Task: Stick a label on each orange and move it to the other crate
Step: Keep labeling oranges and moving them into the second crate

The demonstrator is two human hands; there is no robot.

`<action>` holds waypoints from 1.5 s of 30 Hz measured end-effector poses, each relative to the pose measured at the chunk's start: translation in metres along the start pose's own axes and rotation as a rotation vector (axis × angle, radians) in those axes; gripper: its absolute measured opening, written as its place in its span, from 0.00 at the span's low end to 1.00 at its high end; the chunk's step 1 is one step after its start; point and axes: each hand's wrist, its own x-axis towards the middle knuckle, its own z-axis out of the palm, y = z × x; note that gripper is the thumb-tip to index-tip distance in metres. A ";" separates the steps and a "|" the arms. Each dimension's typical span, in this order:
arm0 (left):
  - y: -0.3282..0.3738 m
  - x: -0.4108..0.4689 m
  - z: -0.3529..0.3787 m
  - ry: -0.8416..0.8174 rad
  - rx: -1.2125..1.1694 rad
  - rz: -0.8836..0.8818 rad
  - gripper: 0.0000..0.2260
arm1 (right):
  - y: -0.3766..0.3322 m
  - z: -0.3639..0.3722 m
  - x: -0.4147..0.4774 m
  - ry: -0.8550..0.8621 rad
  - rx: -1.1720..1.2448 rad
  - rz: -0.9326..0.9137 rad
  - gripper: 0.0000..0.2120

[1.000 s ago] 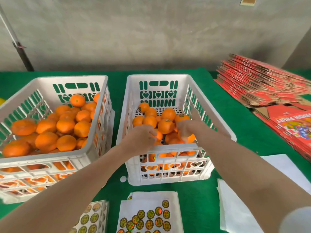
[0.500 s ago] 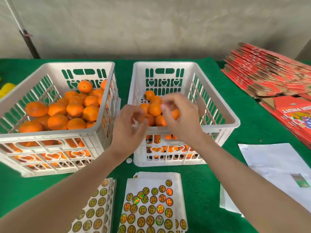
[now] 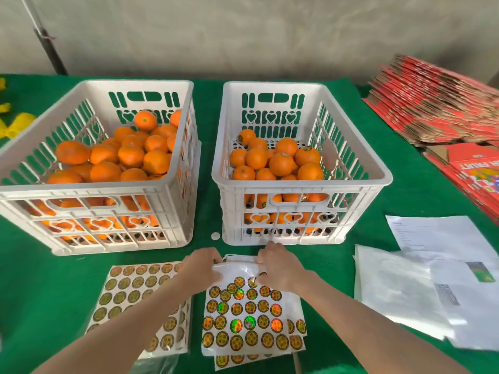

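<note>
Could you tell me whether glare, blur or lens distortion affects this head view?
In the head view, lighting is soft and even, shadows faint; the label sheet has holographic foil that glints rainbow; the wide lens skews the left crate; the left hand and right hand look slightly soft; the carton stack looks soft.

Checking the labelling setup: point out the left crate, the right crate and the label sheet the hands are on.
left crate (image 3: 81, 191): head view, near rim.
right crate (image 3: 297, 185): head view, near rim.
label sheet (image 3: 243, 317): head view, middle of the sheet.
</note>
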 end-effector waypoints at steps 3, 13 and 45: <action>-0.006 -0.003 -0.017 0.036 0.023 0.002 0.05 | 0.005 -0.007 -0.001 0.048 0.126 -0.013 0.15; 0.032 -0.010 -0.067 -0.061 -0.324 0.293 0.06 | -0.024 -0.037 -0.016 0.297 0.723 -0.144 0.19; 0.050 0.013 -0.056 -0.307 -0.511 0.120 0.08 | -0.024 -0.006 -0.024 0.905 0.360 -0.238 0.07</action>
